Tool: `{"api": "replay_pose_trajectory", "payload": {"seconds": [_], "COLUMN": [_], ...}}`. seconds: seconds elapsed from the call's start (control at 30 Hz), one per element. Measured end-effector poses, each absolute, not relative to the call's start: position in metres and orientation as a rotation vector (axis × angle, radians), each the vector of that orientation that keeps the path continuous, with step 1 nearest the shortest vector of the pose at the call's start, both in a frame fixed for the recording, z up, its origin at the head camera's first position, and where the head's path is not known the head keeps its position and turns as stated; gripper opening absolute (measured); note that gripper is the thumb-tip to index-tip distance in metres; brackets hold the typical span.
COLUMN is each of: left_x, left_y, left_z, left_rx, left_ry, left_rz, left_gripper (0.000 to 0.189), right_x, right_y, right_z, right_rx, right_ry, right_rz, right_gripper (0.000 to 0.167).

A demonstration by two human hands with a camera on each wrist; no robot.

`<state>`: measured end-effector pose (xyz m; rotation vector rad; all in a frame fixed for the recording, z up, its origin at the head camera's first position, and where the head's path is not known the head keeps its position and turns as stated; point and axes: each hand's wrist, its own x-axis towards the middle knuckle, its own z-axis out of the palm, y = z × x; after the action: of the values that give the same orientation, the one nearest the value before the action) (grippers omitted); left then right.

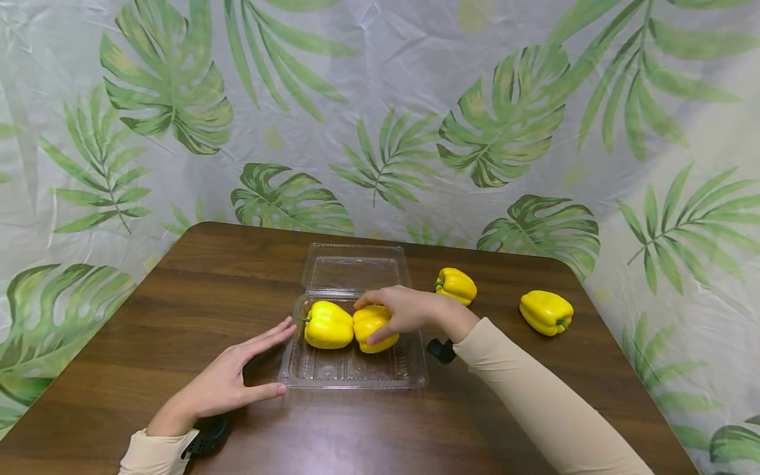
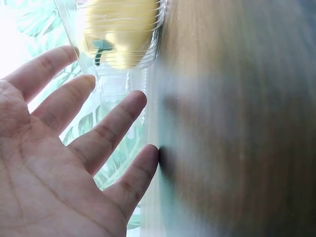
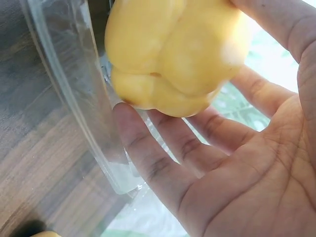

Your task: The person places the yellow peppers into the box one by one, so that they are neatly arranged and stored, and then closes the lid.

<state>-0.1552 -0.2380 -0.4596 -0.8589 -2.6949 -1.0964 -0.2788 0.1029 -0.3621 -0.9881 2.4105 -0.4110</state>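
Two yellow peppers (image 1: 328, 325) in clear container (image 1: 353, 382)

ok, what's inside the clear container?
A yellow pepper, stem pointing left; beside it, a second pepper gripped by the right hand, which partly covers it. The second pepper's stem isn't visible. The ribbed floor shows in front; beneath the peppers it's hidden.
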Motion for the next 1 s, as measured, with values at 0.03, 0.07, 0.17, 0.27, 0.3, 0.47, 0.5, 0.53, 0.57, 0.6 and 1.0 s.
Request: {"api": "replay_pose_trajectory", "payload": {"seconds": [0.03, 0.07, 0.17, 0.27, 0.3, 0.47, 0.5, 0.53, 0.57, 0.6, 1.0], "left_x": [-0.1552, -0.1553, -0.1552, -0.1549, -0.1549, -0.1554, -0.1556, -0.1557, -0.1557, -0.1558, -0.1561], "left_y": [-0.2380, -0.2381, -0.2381, -0.2381, -0.2380, -0.2376, -0.2376, -0.2377, -0.2378, -0.2379, -0.2375], "left_z": [-0.4598, -0.4600, -0.4599, -0.4592, -0.4589, -0.4590, -0.4593, -0.4596, -0.4599, -0.4601, -0.4587], "left_rx": [-0.858, -0.858, -0.851, -0.848, -0.846, -0.846, -0.846, -0.845, -0.845, -0.845, -0.855], "left_ry": [-2.696, -2.698, -2.703, -2.705, -2.706, -2.711, -2.712, -2.712, -2.712, -2.713, -2.705], "left_rz": [-1.095, -1.094, -1.091, -1.087, -1.084, -1.074, -1.072, -1.072, -1.071, -1.070, -1.086], "left_gripper": [0.083, 0.083, 0.084, 0.084, 0.084, 0.084, 0.084, 0.084, 0.084, 0.084, 0.083], "right_x": [-0.2790, -0.2790, -0.2793, -0.2795, -0.2796, -0.2796, -0.2795, -0.2796, -0.2798, -0.2800, -0.2812], "right_y": [0.1031, 0.1033, 0.1037, 0.1044, 0.1047, 0.1063, 0.1063, 0.1060, 0.1056, 0.1052, 0.1056], "right_z": [-0.3626, -0.3626, -0.3607, -0.3565, -0.3553, -0.3531, -0.3530, -0.3531, -0.3532, -0.3533, -0.3536], "right_rx": [-0.988, -0.991, -1.000, -1.020, -1.026, -1.042, -1.045, -1.052, -1.058, -1.066, -1.089], "right_ry": [2.412, 2.414, 2.424, 2.437, 2.440, 2.446, 2.446, 2.445, 2.444, 2.443, 2.452], "right_rz": [-0.408, -0.400, -0.374, -0.356, -0.353, -0.339, -0.338, -0.336, -0.337, -0.337, -0.309], "right_gripper": [0.069, 0.069, 0.069, 0.066, 0.065, 0.062, 0.062, 0.062, 0.062, 0.061, 0.061]}}
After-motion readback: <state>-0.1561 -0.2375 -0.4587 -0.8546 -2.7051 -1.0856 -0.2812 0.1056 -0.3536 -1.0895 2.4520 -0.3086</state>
